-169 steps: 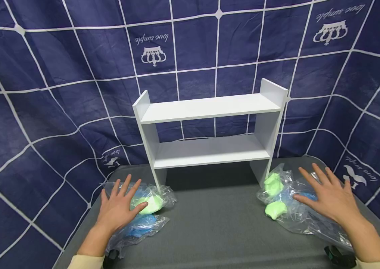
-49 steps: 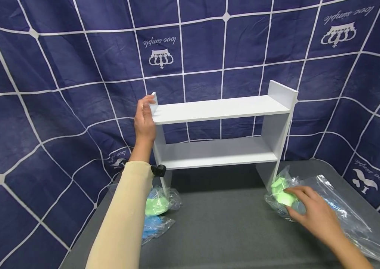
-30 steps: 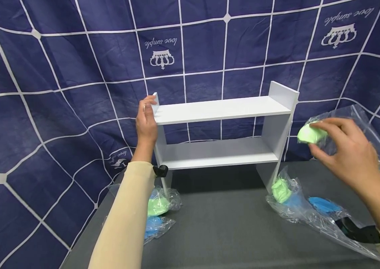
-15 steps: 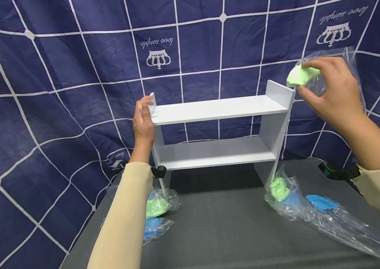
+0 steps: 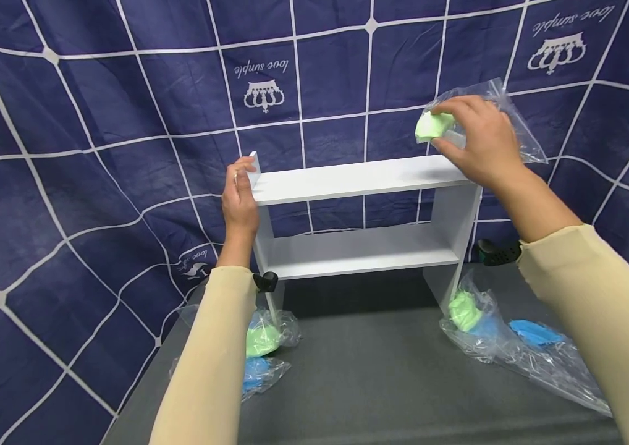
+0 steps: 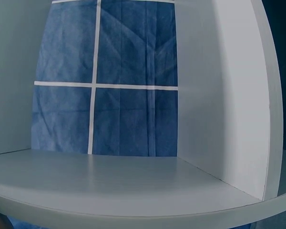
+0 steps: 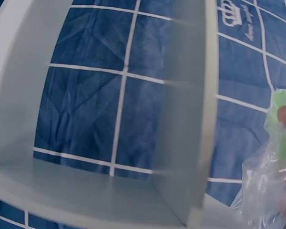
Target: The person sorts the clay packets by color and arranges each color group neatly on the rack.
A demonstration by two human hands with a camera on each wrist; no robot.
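Curtain (image 5: 325, 74) x1, blue with white grid lines, behind everything. Table (image 5: 370, 377) x1, dark gray. Shelf (image 5: 370, 179) x1, white, standing upright on table: 2 boards, 2 side panels. Long axis left-right, open front toward person.

Sleeves x2, cream: left (image 5: 198, 364), right (image 5: 598, 315). Hands x2, well apart. Left hand (image 5: 240, 201) grips top of shelf's left panel, fingers over the edge. Right hand (image 5: 484, 137) up at shelf's right end, pinching held lump (image 5: 430, 127) in its bag (image 5: 523, 139) between thumb and fingers.

Held lump x1, pale green, above right part of top board in head view, gap between; depth can't be told. Lump's free end points left; bag trails right and down past the hand, its long axis sloping that way. Bag touching board? Can't tell.

Table bags: count unclear, they overlap. Table lumps, green x2: left one (image 5: 263, 341) and right one (image 5: 464, 311), each near a shelf foot. Blue pieces, at least 2: left (image 5: 255, 372), right (image 5: 537, 332).
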